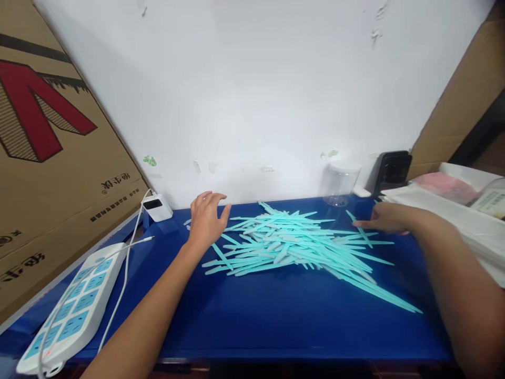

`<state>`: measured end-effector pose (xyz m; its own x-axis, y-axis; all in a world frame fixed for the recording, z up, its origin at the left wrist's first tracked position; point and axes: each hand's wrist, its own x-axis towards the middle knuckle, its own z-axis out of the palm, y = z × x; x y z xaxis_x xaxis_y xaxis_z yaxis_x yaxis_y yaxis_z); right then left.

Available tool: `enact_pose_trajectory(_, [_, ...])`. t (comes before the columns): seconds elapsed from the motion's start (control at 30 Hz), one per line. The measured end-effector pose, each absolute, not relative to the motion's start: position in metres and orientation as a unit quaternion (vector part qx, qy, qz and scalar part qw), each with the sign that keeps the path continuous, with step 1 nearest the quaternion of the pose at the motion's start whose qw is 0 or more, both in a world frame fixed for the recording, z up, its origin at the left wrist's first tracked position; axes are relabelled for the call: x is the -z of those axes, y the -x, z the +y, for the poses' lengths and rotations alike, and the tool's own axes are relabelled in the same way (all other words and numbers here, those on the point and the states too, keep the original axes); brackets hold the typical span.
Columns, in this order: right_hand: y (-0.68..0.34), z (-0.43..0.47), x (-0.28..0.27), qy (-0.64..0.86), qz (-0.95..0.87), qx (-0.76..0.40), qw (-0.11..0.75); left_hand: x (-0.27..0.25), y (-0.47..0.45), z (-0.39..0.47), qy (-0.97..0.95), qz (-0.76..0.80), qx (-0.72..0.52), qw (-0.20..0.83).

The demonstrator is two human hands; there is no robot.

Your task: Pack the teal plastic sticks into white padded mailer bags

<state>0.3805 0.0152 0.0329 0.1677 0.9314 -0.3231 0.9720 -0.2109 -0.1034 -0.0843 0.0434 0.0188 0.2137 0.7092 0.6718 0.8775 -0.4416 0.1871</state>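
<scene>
A loose heap of turquoise eyebrow razors [292,245], slim sticks with pale covers at one end, lies on the blue table [236,321]. My left hand [207,218] is over the heap's left edge, thumb apart from the bent fingers and nothing in it. On the far right of the heap, my right hand [389,218] has its fingertips together at a single razor [362,233], which slants across them. The palm and part of the fingers are hidden from me. A few razors point out from the heap toward the front right.
A clear jar [341,184] stands at the wall beside black trays [392,171]. White packaging [434,210] is at the right. On the left are a power strip [74,310], a cable, a small white device [158,208] and a large cardboard box [59,173].
</scene>
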Motion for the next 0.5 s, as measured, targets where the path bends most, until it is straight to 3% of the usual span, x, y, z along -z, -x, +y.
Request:
enact_pose_trajectory(0.13, [-0.372, 0.018, -0.023, -0.759, 0.617, 0.207, 0.002, -0.018, 0.086, 0.046, 0.776, -0.519, 0.341, 0.11])
enact_pose_trajectory(0.37, [-0.418, 0.03, -0.013, -0.781, 0.596, 0.157, -0.102, -0.016, 0.088, 0.048, 0.785, -0.514, 0.33, 0.104])
enact_pose_trajectory(0.5, [-0.455, 0.037, -0.013, -0.805, 0.59, -0.01, -0.067, -0.017, 0.087, 0.046, 0.79, -0.507, 0.33, 0.102])
